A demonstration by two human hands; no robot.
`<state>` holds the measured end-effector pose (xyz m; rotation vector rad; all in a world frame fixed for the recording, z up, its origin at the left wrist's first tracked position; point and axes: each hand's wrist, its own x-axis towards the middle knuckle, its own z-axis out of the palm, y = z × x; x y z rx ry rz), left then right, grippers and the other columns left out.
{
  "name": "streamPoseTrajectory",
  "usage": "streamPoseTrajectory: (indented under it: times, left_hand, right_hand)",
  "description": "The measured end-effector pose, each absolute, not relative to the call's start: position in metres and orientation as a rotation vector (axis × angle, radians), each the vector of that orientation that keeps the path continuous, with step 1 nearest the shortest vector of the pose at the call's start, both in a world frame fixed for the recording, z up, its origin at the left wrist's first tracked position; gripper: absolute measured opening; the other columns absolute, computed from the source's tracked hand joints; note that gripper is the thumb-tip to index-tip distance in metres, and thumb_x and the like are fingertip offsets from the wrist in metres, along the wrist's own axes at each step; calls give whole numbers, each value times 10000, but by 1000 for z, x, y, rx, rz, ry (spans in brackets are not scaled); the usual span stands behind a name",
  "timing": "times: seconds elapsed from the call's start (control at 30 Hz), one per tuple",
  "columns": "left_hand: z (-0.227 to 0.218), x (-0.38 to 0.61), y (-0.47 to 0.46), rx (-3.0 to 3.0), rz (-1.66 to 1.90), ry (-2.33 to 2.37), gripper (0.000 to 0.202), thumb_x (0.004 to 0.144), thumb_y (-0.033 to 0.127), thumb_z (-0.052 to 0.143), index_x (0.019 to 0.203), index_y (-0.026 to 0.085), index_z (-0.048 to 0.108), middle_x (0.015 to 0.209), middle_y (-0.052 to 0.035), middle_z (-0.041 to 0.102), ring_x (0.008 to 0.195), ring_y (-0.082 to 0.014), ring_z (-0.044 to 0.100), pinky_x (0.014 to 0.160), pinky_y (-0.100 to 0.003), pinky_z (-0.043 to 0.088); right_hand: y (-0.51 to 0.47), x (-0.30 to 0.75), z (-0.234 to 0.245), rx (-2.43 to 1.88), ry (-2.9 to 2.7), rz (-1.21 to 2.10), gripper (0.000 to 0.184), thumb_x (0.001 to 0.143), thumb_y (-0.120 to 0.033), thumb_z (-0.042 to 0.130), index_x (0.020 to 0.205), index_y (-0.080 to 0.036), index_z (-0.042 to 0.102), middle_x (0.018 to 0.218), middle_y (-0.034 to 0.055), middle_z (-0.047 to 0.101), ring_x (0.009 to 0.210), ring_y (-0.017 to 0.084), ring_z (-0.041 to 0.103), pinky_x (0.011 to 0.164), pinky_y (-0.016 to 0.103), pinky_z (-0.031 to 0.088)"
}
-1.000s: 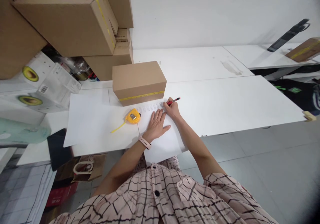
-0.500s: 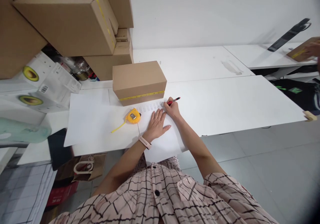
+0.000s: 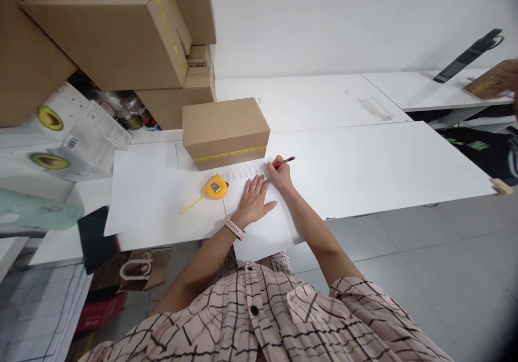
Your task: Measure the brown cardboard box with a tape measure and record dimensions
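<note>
My left hand (image 3: pixel 254 203) lies flat and open on a sheet of paper (image 3: pixel 263 238), whose lower edge hangs past the table's front. In my right hand (image 3: pixel 280 174) is a red and black pen (image 3: pixel 288 161), held at the paper's upper right beside rows of small writing. The tip itself is hidden by my fingers. Just behind the paper stands a closed cardboard box (image 3: pixel 224 127) with a yellow measuring tape strip across its front. A yellow tape measure (image 3: pixel 216 187) sits left of my left hand, a short length of its blade pulled out.
Stacked cardboard boxes (image 3: pixel 105 38) rise at the back left above white avocado-printed boxes (image 3: pixel 81 135). Blank paper (image 3: pixel 141 189) and a dark tablet-like slab (image 3: pixel 97 238) lie left. At far right, another person's hand (image 3: pixel 505 76) touches a small box (image 3: pixel 481 87).
My right hand and the pen have shifted slightly to the right along the writing. My left hand stays in place. The other person's hand at far right has moved a little.
</note>
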<state>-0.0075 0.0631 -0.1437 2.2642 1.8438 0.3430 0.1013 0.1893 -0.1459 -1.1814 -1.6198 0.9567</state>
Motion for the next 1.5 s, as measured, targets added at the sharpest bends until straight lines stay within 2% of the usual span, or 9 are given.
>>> streamPoseTrajectory:
  times: [0.17, 0.37, 0.57, 0.77, 0.9, 1.07, 1.2, 1.33, 1.5]
  left_hand:
    - [-145, -11, 57, 2267, 517, 1806, 630, 959, 444, 572, 1475, 95, 475, 1635, -211, 348, 1550, -346, 259, 1268, -536, 202]
    - [-130, -64, 17, 2199, 1120, 2003, 319, 943, 295, 585, 1240, 186, 624, 1434, -152, 583, 1416, -313, 453, 1193, -516, 349]
    - [-123, -122, 1, 1829, 1099, 2352, 545, 814, 338, 733, 1304, 174, 558, 1397, -192, 565, 1331, -382, 483, 1114, -559, 395]
    - [-117, -119, 18, 1636, 990, 2284, 584, 764, 275, 755, 1309, 207, 555, 1309, -165, 631, 1234, -360, 566, 1070, -534, 439]
    - [-94, -108, 5, 1497, 1118, 1944, 420, 822, 381, 717, 1196, 218, 618, 1160, -105, 699, 1062, -288, 657, 957, -449, 508]
    - [-67, -100, -22, 1379, 1071, 1451, 420, 843, 532, 688, 1109, 216, 614, 931, -29, 700, 823, -186, 657, 743, -305, 514]
    - [-57, -113, -24, 1244, 1115, 1429, 468, 787, 557, 726, 1062, 201, 598, 860, -29, 695, 785, -189, 666, 713, -302, 507]
    - [-31, -158, -5, 1171, 1298, 1431, 545, 726, 502, 795, 1136, 210, 587, 945, -53, 735, 876, -229, 712, 787, -330, 533]
    - [15, -243, 43, 1084, 1700, 1505, 489, 697, 405, 830, 1087, 195, 623, 967, -39, 720, 786, -164, 686, 684, -254, 505]
  right_hand:
    - [192, 126, -144, -1185, -1678, 699, 224, 959, -423, 453, 986, -232, 566, 866, 26, 616, 791, 178, 565, 745, 308, 457]
    - [183, 198, -148, -1368, -2247, 204, 402, 860, -144, 483, 1218, -190, 660, 1178, 160, 626, 1089, 297, 538, 860, 385, 461]
    - [166, 213, -142, -1453, -2349, 145, 563, 866, -21, 363, 1331, -174, 639, 1240, 159, 669, 1095, 310, 543, 944, 430, 437]
    - [140, 165, -116, -1256, -2149, 412, 396, 928, -157, 403, 1181, -200, 705, 1102, 156, 706, 1050, 311, 599, 908, 447, 482]
    - [102, 118, -102, -966, -1970, 1080, 298, 963, -412, 506, 1095, -252, 721, 1111, 92, 733, 1014, 259, 655, 937, 432, 508]
    - [70, 76, -96, -812, -1606, 1870, 498, 879, -655, 596, 1072, -217, 734, 1010, 78, 747, 888, 193, 675, 862, 373, 542]
    - [82, 70, -83, -857, -1558, 1902, 462, 757, -638, 741, 863, -189, 731, 760, 30, 680, 665, 127, 567, 676, 296, 501]
    - [141, 83, -49, -825, -1459, 1627, 409, 674, -551, 832, 778, -196, 658, 736, -5, 619, 634, 98, 487, 582, 243, 419]
    - [253, 90, -4, -880, -1237, 1242, 277, 818, -410, 746, 776, -200, 570, 669, -36, 502, 588, 76, 426, 569, 224, 383]
